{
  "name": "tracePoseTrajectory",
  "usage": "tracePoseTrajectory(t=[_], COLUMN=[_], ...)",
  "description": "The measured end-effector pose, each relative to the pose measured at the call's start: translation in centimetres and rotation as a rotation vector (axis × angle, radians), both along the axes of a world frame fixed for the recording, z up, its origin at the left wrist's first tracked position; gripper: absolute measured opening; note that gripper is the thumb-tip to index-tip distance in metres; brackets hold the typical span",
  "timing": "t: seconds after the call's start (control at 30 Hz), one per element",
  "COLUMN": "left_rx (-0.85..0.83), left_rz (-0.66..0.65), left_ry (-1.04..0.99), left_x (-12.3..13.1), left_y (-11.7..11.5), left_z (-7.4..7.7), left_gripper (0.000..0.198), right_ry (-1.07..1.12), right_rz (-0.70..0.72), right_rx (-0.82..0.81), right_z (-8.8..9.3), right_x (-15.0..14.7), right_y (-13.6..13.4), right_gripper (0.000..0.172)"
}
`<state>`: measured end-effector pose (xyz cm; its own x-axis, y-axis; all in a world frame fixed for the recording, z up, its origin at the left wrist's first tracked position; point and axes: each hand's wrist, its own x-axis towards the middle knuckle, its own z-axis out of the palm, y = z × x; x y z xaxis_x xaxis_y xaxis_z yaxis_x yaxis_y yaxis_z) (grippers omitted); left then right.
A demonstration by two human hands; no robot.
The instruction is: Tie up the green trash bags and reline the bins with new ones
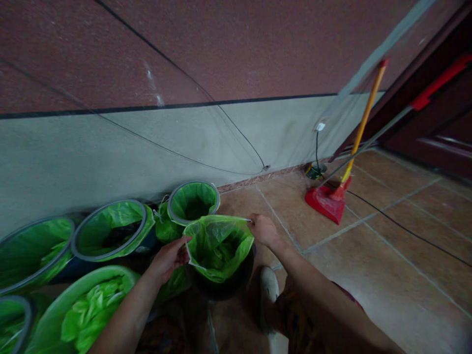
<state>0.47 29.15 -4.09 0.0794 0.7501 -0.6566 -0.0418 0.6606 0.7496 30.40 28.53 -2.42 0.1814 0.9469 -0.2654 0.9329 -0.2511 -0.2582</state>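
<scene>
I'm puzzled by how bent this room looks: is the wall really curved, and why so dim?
Head view: wide-angle distortion bows the black wall stripe; light is dim and even, no hard shadows or glare; the frame's edges blur, while the green bin bag between the left hand and right hand is fairly sharp.

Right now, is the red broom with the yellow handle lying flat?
No, the red yellow-handled broom stands tilted, its head on the tiled floor.
</scene>
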Motion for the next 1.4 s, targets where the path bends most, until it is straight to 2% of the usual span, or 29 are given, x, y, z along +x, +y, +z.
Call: tracePoseTrajectory(t=[0.17,0.27,0.43,0.53,0.6,0.67,0.77,0.83,0.97,1.27,1.4], left_rx=[0.063,0.109,0.376,0.425,0.427,0.403,0.295,0.221,0.171,0.118,0.112], left_rz=[-0.02,-0.087,-0.35,-0.427,-0.367,-0.239,-0.058,-0.006,0.03,0.082,0.029], left_ry=[0.036,0.089,0.502,0.653,0.644,0.595,0.442,0.332,0.276,0.382,0.479], left_x=[0.1,-0.1,-0.6,-0.9,-1.0,-1.1,-1.1,-0.9,-0.6,-0.5,-0.7], left_y=[-0.1,0.0,0.6,0.9,1.0,1.0,0.8,0.6,0.3,0.2,0.6], left_z=[-0.1,-0.3,-0.8,-1.0,-1.3,-1.7,-2.3,-2.5,-2.7,-3.2,-3.4], left_gripper=[0.055,0.048,0.03,0.026,0.027,0.029,0.03,0.028,0.026,0.032,0.04], right_ry=[0.006,-0.002,-0.017,-0.028,-0.035,-0.033,-0.022,-0.014,-0.007,-0.009,-0.019], right_rz=[0.003,0.009,0.011,0.003,0.0,0.003,0.017,0.025,0.022,0.041,0.047], right_rx=[-0.004,-0.005,-0.018,-0.027,-0.031,-0.026,-0.009,-0.002,-0.007,-0.037,-0.036], right_z=[0.2,0.3,0.6,0.6,0.5,0.4,0.4,0.5,0.6,0.8,0.4], right_x=[-0.2,-0.3,-0.4,-0.4,-0.5,-0.4,-0.4,-0.4,-0.5,-0.6,-0.5], right_y=[-0.1,-0.2,-0.2,-0.2,-0.2,-0.2,-0.2,-0.2,-0.3,-0.3,-0.2], right_gripper=[0.03,0.031,0.031,0.03,0.029,0.03,0.029,0.029,0.029,0.03,0.031])
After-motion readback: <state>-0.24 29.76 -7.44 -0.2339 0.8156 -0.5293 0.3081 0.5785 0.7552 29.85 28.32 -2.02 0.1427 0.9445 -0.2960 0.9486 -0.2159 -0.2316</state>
